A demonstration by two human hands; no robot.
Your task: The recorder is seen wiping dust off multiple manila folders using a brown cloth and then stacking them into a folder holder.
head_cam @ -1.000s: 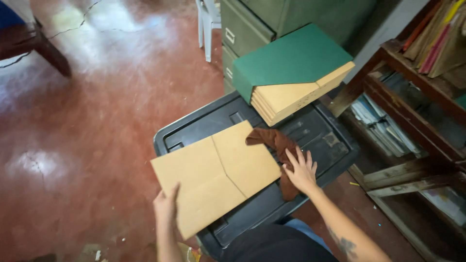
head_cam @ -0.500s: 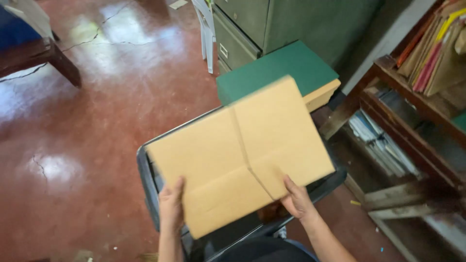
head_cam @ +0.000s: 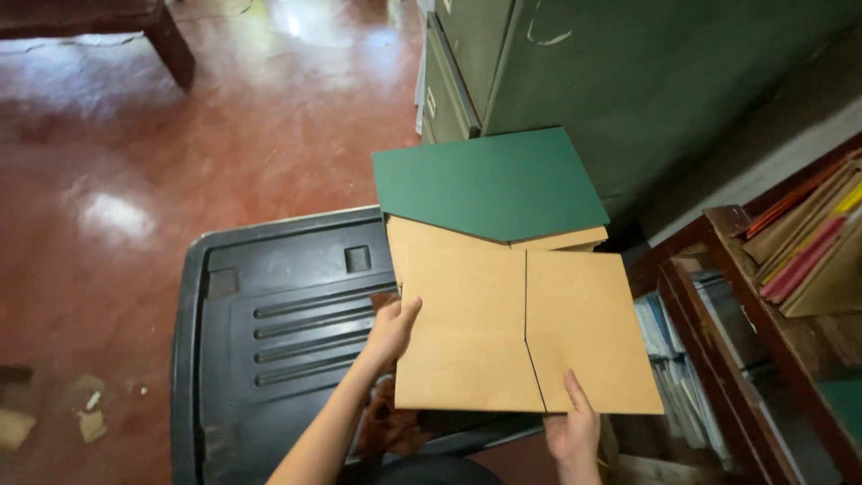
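Both hands, left point(head_cam: 391, 330), right point(head_cam: 575, 433), gripping tan board point(head_cam: 525, 332) at frame centre (edges pinched), overlapping green-topped stack point(head_cam: 489, 184), above black lid point(head_cam: 278, 314).

Single view, head-worn camera, looking steeply down and slightly forward. Near range: left hand point(head_cam: 392, 328) and right hand point(head_cam: 575, 431) enter from bottom edge, forearms cut by frame. Centre filled by tan board point(head_cam: 503, 341) held over black bin lid point(head_cam: 278, 332). Upper frame reaches green cabinet point(head_cam: 628, 81), close ahead. Left side takes in red floor point(head_cam: 180, 162), glossy with glare. Right edge catches wooden shelf point(head_cam: 772, 296) at slant. Horizon tilted; verticals lean. No second view to share scene.
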